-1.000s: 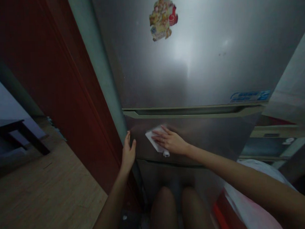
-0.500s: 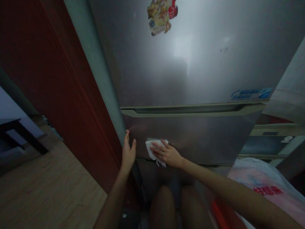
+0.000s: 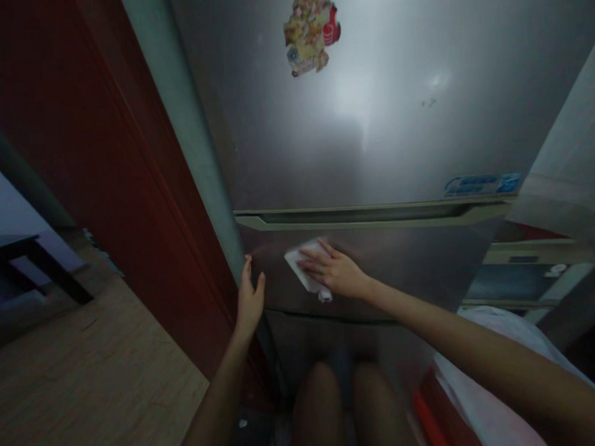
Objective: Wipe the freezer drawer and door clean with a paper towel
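Observation:
A silver refrigerator [image 3: 396, 135] fills the middle of the head view. My right hand [image 3: 339, 272] presses a folded white cloth [image 3: 301, 265] flat against its middle door panel [image 3: 416, 264], below the recessed handle. The fingers lie over the cloth, and a ragged end of it hangs out below them. At the panel's left edge is my left hand [image 3: 251, 299], thumb and fingers apart, holding nothing; its fingertips rest at the refrigerator's side.
A dark red door frame [image 3: 144, 170] stands close on the left. Beyond it are a wooden floor [image 3: 97, 366] and a dark table [image 3: 40, 258]. To the lower right sit a white plastic bag [image 3: 488, 366] and a red object [image 3: 438, 407]. A colourful magnet [image 3: 308, 37] is on the upper door.
My right hand and the cloth have slid up and slightly right on the panel, and the cloth has tilted. My left hand has stayed at the edge.

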Motion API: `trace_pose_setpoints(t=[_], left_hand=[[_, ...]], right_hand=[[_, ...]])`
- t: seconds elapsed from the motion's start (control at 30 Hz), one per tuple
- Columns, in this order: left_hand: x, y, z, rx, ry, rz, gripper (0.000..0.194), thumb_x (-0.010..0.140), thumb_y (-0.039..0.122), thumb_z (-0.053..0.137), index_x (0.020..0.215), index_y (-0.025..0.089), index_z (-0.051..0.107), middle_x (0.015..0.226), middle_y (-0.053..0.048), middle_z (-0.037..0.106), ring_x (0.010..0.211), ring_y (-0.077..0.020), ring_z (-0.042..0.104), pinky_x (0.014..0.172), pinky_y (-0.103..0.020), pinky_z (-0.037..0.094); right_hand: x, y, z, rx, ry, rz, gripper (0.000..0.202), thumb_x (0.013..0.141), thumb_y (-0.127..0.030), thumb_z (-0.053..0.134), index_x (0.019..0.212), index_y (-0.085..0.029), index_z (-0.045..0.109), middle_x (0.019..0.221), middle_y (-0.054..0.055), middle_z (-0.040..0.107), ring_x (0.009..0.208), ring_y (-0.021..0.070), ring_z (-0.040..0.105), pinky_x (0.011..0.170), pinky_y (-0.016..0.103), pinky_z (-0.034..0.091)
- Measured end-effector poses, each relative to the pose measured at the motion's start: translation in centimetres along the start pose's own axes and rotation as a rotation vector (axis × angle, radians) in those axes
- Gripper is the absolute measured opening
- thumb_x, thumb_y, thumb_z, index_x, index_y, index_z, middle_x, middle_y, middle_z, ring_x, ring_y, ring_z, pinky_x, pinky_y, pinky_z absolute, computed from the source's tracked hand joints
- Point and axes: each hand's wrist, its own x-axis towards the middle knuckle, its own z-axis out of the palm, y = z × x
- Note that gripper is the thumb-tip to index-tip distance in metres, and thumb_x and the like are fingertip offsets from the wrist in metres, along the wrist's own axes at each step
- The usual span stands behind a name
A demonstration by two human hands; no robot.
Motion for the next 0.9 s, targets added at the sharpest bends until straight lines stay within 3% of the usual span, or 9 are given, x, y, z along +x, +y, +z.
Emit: trace_pose_setpoints(t=[0.1,0.2,0.37,0.5,0.6,0.73,0.9], left_hand=[[0.0,0.1,0.1,-0.001,0.007,0.003,0.058,0.092,0.036,0.053,0.146,0.021,0.036,0.159,-0.013,0.029,0.147,-0.0215,0.026,0.122,-0.044,0.018],[0.0,0.1,0.4,-0.002,0.019,0.021,0.056,0.092,0.035,0.053,0.144,0.022,0.036,0.158,-0.012,0.03,0.147,-0.0218,0.026,0.122,-0.045,0.018],[-0.5,0.8,0.5,-0.001,0.079,0.033,0.049,0.092,0.029,0.05,0.14,0.023,0.041,0.156,-0.013,0.035,0.145,-0.0224,0.03,0.12,-0.046,0.024],[-0.7,3.6,0.8,0.162,0.211,0.257,0.037,0.092,0.023,0.049,0.13,0.024,0.051,0.145,-0.012,0.046,0.138,-0.0227,0.04,0.116,-0.047,0.03],[-0.1,6.3,1.6,0.29,0.177,0.437,0.036,0.093,0.02,0.047,0.129,0.021,0.051,0.139,-0.014,0.05,0.133,-0.0231,0.043,0.114,-0.047,0.033],[2.0,8.7,3.1,0.4,0.08,0.628,0.043,0.094,0.017,0.044,0.137,0.019,0.045,0.141,-0.015,0.047,0.135,-0.0247,0.04,0.113,-0.049,0.032],[3.8,8.6,4.2,0.469,0.036,0.695,0.048,0.093,0.016,0.043,0.141,0.019,0.041,0.141,-0.015,0.047,0.136,-0.0257,0.038,0.113,-0.049,0.033]], right_hand=[[1.1,2.4,-2.6,-0.11,0.097,0.154,0.029,0.097,-0.018,0.045,0.121,-0.02,0.063,0.144,0.0,0.05,0.145,0.0237,0.027,0.123,0.058,0.01],[0.5,2.1,-2.5,-0.11,0.123,0.228,0.034,0.097,-0.016,0.046,0.128,-0.021,0.057,0.147,0.0,0.046,0.149,0.0214,0.014,0.123,0.058,0.008],[-3.1,-3.1,2.0,0.004,0.044,0.194,0.036,0.095,-0.016,0.05,0.13,-0.021,0.056,0.151,0.002,0.04,0.149,0.0227,0.016,0.122,0.056,0.016],[-6.9,-7.3,5.6,0.111,-0.042,0.09,0.03,0.094,-0.021,0.052,0.122,-0.019,0.063,0.149,0.003,0.044,0.147,0.0248,0.022,0.123,0.053,0.019],[-8.8,-8.7,7.1,0.155,-0.07,-0.002,0.026,0.095,-0.026,0.051,0.115,-0.021,0.067,0.144,-0.001,0.051,0.145,0.0202,0.029,0.125,0.045,0.017],[-8.7,-7.6,6.6,0.237,-0.145,-0.087,0.027,0.093,-0.023,0.053,0.114,-0.016,0.068,0.133,0.003,0.061,0.14,0.0191,0.038,0.125,0.045,0.017],[-5.1,-2.4,1.8,0.184,-0.125,-0.005,0.029,0.093,-0.019,0.052,0.118,-0.014,0.065,0.135,0.006,0.059,0.141,0.0218,0.036,0.123,0.053,0.021]])
